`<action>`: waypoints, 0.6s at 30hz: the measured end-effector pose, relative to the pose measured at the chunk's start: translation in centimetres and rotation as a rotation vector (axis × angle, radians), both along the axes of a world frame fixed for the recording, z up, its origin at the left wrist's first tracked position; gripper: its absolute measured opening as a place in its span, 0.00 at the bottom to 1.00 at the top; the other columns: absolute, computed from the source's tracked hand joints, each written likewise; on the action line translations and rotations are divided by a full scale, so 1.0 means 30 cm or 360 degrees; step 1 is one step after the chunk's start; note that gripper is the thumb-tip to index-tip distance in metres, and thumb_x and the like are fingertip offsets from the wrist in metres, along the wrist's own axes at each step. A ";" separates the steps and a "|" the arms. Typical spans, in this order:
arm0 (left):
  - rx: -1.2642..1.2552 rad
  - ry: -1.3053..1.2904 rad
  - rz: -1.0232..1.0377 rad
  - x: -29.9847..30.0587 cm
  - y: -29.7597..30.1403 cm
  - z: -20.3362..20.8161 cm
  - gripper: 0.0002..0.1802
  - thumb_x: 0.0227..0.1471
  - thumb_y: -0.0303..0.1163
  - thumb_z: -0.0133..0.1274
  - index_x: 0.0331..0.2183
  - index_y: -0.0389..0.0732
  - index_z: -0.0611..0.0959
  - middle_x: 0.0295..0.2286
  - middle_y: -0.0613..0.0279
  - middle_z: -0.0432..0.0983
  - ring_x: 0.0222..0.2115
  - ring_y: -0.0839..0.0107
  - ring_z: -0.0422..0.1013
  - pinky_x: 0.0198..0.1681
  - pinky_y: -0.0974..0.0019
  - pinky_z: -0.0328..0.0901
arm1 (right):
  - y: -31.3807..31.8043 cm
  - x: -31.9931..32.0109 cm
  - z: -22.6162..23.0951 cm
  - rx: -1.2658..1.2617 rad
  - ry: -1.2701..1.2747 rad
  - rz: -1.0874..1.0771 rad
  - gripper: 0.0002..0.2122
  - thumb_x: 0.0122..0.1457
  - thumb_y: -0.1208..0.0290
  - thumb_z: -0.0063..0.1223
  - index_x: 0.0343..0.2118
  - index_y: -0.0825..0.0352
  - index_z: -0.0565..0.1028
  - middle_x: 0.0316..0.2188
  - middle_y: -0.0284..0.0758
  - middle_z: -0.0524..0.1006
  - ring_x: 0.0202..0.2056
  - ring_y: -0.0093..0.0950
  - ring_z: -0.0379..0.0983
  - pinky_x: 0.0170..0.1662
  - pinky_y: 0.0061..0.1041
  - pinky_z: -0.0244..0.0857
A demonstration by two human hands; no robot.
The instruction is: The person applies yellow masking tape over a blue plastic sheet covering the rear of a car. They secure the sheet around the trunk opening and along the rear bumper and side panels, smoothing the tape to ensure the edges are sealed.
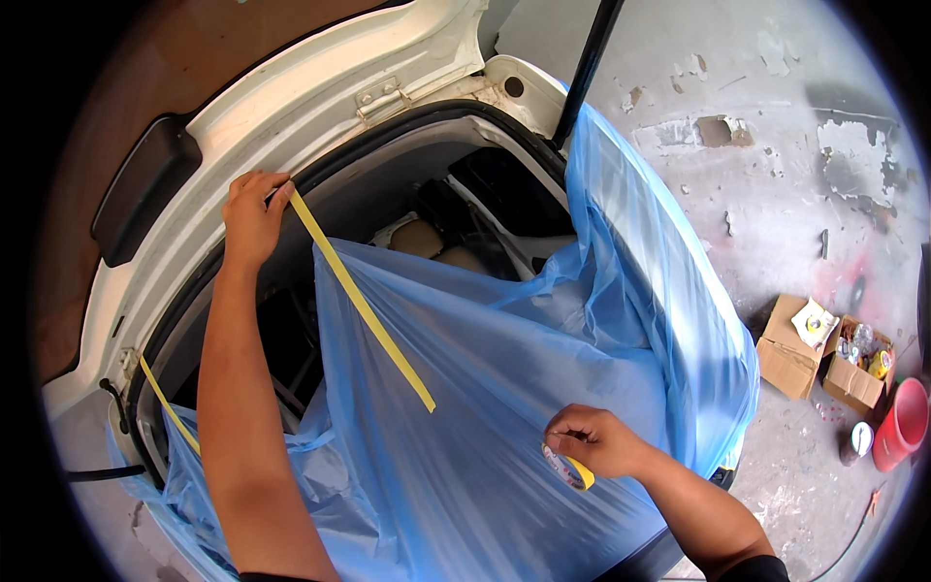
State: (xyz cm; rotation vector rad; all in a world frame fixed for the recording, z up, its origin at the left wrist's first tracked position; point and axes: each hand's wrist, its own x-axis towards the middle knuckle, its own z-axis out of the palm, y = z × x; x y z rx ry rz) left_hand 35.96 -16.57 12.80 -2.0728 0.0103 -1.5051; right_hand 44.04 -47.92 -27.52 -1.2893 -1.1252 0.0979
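Observation:
My left hand (pixel 254 215) is up at the far edge of the car's open boot, its fingers closed at the upper end of a strip of yellow masking tape (pixel 361 299). The strip slants down to the right over a blue plastic sheet (pixel 465 456), its lower end loose. Lower right, my right hand (pixel 603 442) grips a roll of masking tape (pixel 570 469) above the sheet. The sheet drapes over the boot opening and the car's right side, leaving part of the dark interior uncovered. Another yellow tape strip (pixel 167 403) runs onto the sheet at the left.
The raised white tailgate (pixel 291 112) borders the opening, with a black rubber seal (pixel 485 114) and a black strut (pixel 588 73). On the worn grey floor, right, stand an open cardboard box (pixel 790 361), a red bucket (pixel 904 422) and a can (pixel 857 442).

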 end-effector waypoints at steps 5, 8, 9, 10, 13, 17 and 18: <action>-0.0031 0.0004 -0.0070 -0.007 -0.006 0.005 0.11 0.52 0.36 0.57 0.36 0.42 0.84 0.39 0.56 0.78 0.48 0.56 0.68 0.52 0.57 0.62 | 0.006 -0.005 -0.003 -0.0030 -0.0027 -0.0040 0.07 0.58 0.71 0.55 0.31 0.70 0.78 0.31 0.38 0.75 0.35 0.30 0.73 0.40 0.25 0.66; 0.0030 -0.0020 -0.0044 -0.003 -0.017 -0.006 0.11 0.52 0.35 0.56 0.37 0.42 0.84 0.39 0.56 0.78 0.47 0.56 0.68 0.50 0.57 0.62 | 0.010 -0.021 0.007 -0.0070 -0.0026 -0.0039 0.07 0.58 0.71 0.54 0.32 0.70 0.78 0.30 0.38 0.75 0.35 0.30 0.73 0.40 0.26 0.66; 0.0099 -0.0060 -0.0043 -0.004 -0.028 -0.014 0.10 0.51 0.34 0.56 0.37 0.42 0.84 0.38 0.58 0.78 0.46 0.57 0.69 0.49 0.56 0.62 | 0.011 -0.024 0.006 -0.0063 -0.0035 -0.0047 0.07 0.58 0.71 0.54 0.32 0.70 0.78 0.30 0.38 0.75 0.35 0.30 0.72 0.40 0.26 0.66; 0.0169 -0.0100 -0.0041 -0.004 -0.040 -0.023 0.10 0.51 0.33 0.56 0.37 0.43 0.84 0.38 0.59 0.77 0.45 0.57 0.69 0.48 0.56 0.63 | 0.014 -0.024 0.003 -0.0055 -0.0044 -0.0055 0.07 0.58 0.71 0.54 0.32 0.70 0.78 0.30 0.37 0.75 0.35 0.30 0.72 0.40 0.26 0.66; 0.0461 -0.0154 -0.0298 0.027 -0.133 -0.078 0.11 0.51 0.29 0.55 0.39 0.40 0.82 0.39 0.57 0.76 0.44 0.56 0.69 0.48 0.56 0.63 | 0.014 -0.032 0.004 -0.0044 0.0002 -0.0056 0.07 0.58 0.71 0.54 0.32 0.70 0.78 0.30 0.37 0.75 0.35 0.30 0.72 0.40 0.26 0.66; 0.0043 0.0631 -0.0651 0.207 -0.367 -0.305 0.16 0.50 0.31 0.55 0.42 0.38 0.80 0.39 0.53 0.76 0.42 0.53 0.70 0.47 0.57 0.65 | 0.000 -0.029 0.000 -0.0025 0.0033 -0.0079 0.07 0.58 0.71 0.55 0.31 0.70 0.78 0.30 0.37 0.75 0.35 0.29 0.72 0.40 0.25 0.66; -0.0062 0.0893 -0.0501 0.244 -0.424 -0.361 0.22 0.50 0.36 0.56 0.46 0.38 0.78 0.43 0.52 0.74 0.45 0.53 0.69 0.49 0.58 0.64 | -0.007 -0.039 0.001 -0.0023 0.0034 -0.0087 0.06 0.58 0.71 0.55 0.31 0.70 0.78 0.30 0.37 0.75 0.35 0.29 0.72 0.40 0.25 0.66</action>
